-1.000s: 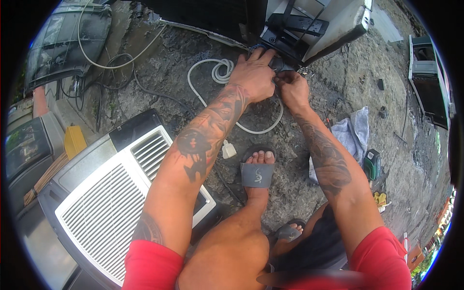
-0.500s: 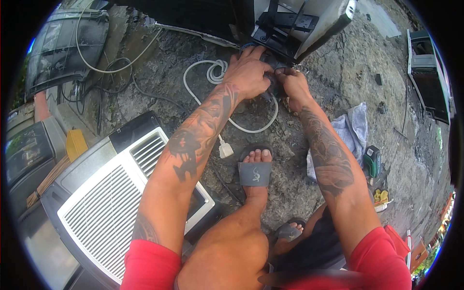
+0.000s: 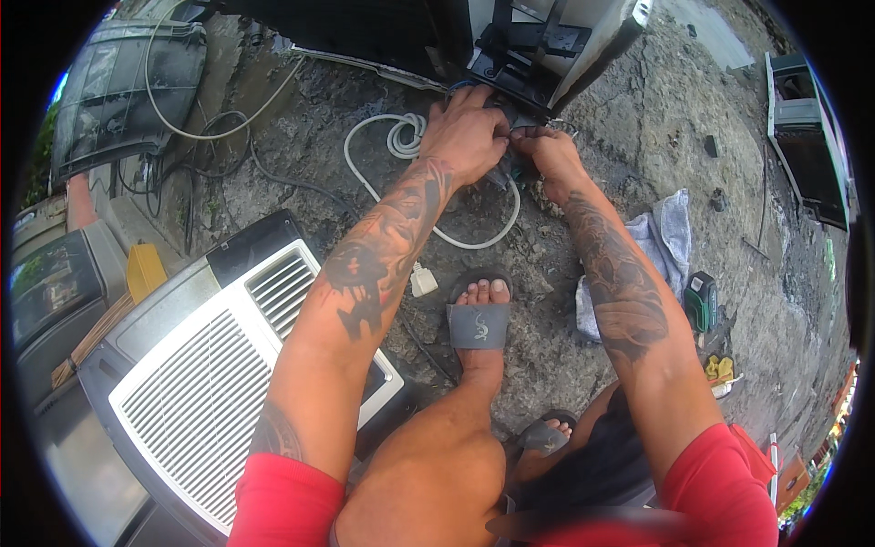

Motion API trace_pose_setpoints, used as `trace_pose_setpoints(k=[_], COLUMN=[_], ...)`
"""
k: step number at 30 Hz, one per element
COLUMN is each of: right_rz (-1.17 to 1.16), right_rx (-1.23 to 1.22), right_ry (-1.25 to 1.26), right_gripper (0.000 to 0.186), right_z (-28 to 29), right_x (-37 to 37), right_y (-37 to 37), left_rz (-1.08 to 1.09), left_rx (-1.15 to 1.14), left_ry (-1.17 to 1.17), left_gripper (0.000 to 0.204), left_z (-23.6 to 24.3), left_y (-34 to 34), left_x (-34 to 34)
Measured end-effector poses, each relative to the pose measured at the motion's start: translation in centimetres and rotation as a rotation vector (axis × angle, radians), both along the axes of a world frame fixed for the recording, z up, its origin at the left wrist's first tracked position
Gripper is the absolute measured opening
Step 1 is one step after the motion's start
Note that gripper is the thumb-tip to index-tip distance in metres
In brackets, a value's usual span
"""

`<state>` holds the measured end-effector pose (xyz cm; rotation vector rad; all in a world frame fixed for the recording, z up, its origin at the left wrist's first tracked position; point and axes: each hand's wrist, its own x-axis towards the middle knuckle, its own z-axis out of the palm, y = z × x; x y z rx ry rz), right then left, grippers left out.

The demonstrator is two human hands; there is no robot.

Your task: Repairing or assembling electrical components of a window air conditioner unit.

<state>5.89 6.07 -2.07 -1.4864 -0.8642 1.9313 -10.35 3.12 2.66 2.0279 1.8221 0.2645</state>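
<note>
My left hand (image 3: 465, 135) reaches to the lower edge of a black-and-white appliance housing (image 3: 594, 56), its fingers bent beside a bit of blue wire. Just right of it, my right hand (image 3: 550, 157) is closed in a pinch, thumb and forefinger together below a black metal bracket (image 3: 531, 44). Whatever lies between the fingertips is too small and shaded to make out. A pale power cord (image 3: 499, 239) curls on the ground under both hands, and its plug (image 3: 423, 281) rests beside my left forearm.
A white louvred air conditioner front panel (image 3: 196, 392) lies at the left, near a dark plastic casing (image 3: 128, 91). Right of my right forearm are a grey cloth (image 3: 673, 239) and a green-and-black tool (image 3: 701, 301). Another housing (image 3: 807, 137) stands far right.
My right hand has shifted slightly left, closer to my left hand. The fingers stay at the same spot below the housing, and the view has moved a little.
</note>
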Motion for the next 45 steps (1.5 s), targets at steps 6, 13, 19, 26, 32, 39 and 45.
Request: trace_pose_setpoints(k=[6, 13, 19, 26, 32, 39, 45], right_rz=[0.077, 0.075, 0.104, 0.073, 0.079, 0.048, 0.022], right_rx=[0.053, 0.073, 0.122, 0.064, 0.030, -0.017, -0.063], right_ry=[0.014, 0.010, -0.062, -0.056, -0.087, -0.025, 0.138], right_gripper=[0.017, 0.019, 0.019, 0.014, 0.014, 0.018, 0.024], right_z=[-0.8, -0.7, -1.0, 0.9, 0.9, -0.1, -1.2], right_x=[0.3, 0.1, 0.1, 0.5, 0.7, 1.2, 1.6], right_y=[-0.1, -0.2, -0.2, 0.0, 0.6, 0.4, -0.1], left_rz=[0.010, 0.014, 0.010, -0.005, 0.008, 0.014, 0.005], left_rx=[0.008, 0.026, 0.038, 0.046, 0.044, 0.021, -0.005], left_ry=[-0.023, -0.064, -0.063, -0.020, -0.060, -0.092, -0.043], left_gripper=[0.021, 0.019, 0.020, 0.022, 0.022, 0.020, 0.020], left_z=[-0.3, -0.3, -0.4, -0.4, -0.8, -0.8, -0.7], left_y=[0.3, 0.2, 0.3, 0.0, 0.1, 0.3, 0.3], left_x=[0.0, -0.1, -0.1, -0.2, -0.5, -0.5, -0.3])
